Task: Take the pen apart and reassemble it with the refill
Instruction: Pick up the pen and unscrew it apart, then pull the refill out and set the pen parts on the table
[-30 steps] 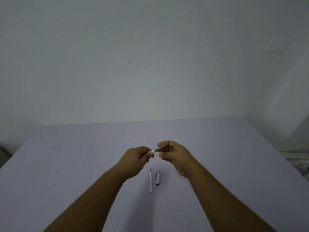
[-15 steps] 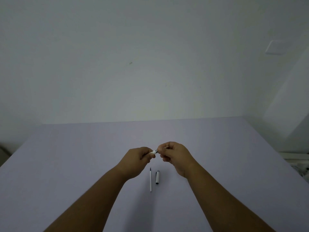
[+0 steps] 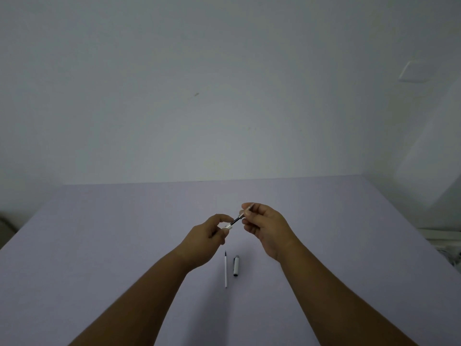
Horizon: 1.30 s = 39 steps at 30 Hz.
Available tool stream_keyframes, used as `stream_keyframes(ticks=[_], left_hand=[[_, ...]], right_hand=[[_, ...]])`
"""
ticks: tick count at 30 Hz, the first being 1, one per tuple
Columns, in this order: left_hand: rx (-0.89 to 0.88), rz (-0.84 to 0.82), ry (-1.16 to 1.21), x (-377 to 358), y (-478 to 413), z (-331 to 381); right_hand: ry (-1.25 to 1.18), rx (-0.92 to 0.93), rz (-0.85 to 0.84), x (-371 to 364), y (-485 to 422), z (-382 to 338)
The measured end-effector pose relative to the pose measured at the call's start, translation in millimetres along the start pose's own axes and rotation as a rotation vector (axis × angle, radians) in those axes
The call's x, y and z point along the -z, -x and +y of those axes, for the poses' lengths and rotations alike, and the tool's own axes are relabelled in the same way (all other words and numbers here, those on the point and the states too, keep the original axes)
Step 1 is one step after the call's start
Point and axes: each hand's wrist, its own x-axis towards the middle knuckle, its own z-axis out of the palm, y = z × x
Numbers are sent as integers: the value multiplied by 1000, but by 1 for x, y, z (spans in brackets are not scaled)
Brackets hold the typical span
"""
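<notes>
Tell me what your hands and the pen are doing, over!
Both hands up: left hand, right hand pulling pen apart. Refill, cap on table. Nothing blocking.

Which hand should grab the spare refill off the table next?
Probably the left hand: it holds only a small white piece and hovers just above the refill. The right hand grips the pen section, farther off.

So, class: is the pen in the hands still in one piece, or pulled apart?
Pulled apart: the left hand holds a white piece, the right hand another, with a thin dark rod bridging the gap.
</notes>
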Motion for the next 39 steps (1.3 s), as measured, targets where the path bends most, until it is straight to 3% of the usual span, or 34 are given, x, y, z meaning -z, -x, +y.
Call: stream_keyframes(ticks=[4, 9, 14, 17, 20, 26, 39], left_hand=[[26, -14, 70, -1, -3, -2], [98, -9, 170, -6, -11, -15], [162, 10, 222, -17, -22, -29], [178, -8, 231, -26, -29, -35], [191, -9, 230, -33, -37, -42], [231, -2, 250, -44, -43, -55], [268, -15, 236, -52, -40, -60]], right_hand=[[7, 24, 31, -1, -5, -2], [-124, 25, 283, 8, -28, 2], [398, -226, 232, 32, -46, 63], [796, -292, 156, 42, -51, 102], [996, -327, 151, 46, -54, 130], [1067, -331, 169, 46, -57, 156], [959, -323, 229, 49, -54, 161]])
